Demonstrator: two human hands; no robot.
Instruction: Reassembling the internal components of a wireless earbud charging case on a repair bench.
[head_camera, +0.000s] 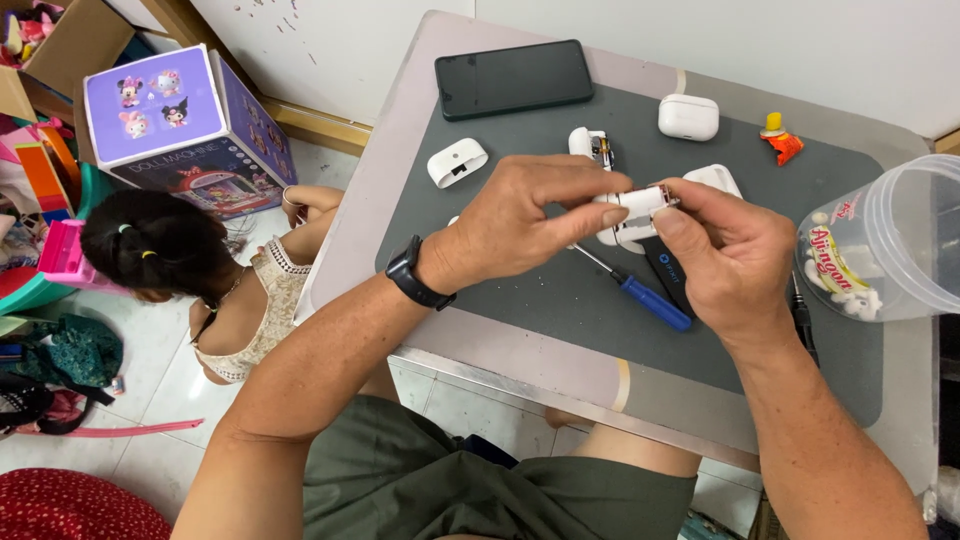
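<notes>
Both hands meet above a dark grey mat (520, 300) on a small table. My left hand (520, 220), with a black watch (412, 275) on its wrist, and my right hand (725, 245) pinch a small white plastic case part (640, 203) between their fingertips. Under the hands lies a blue-handled screwdriver (645, 298). Loose white case pieces lie nearby: a lid-like shell (457, 162), a part with exposed innards (592, 145), and a closed white earbud case (688, 116).
A black phone (514, 78) lies at the mat's far edge. A small orange-and-yellow tube (781, 142) sits far right, beside a clear plastic jar (885, 245). A child (200, 270) sits on the floor at left, near a purple toy box (185, 125).
</notes>
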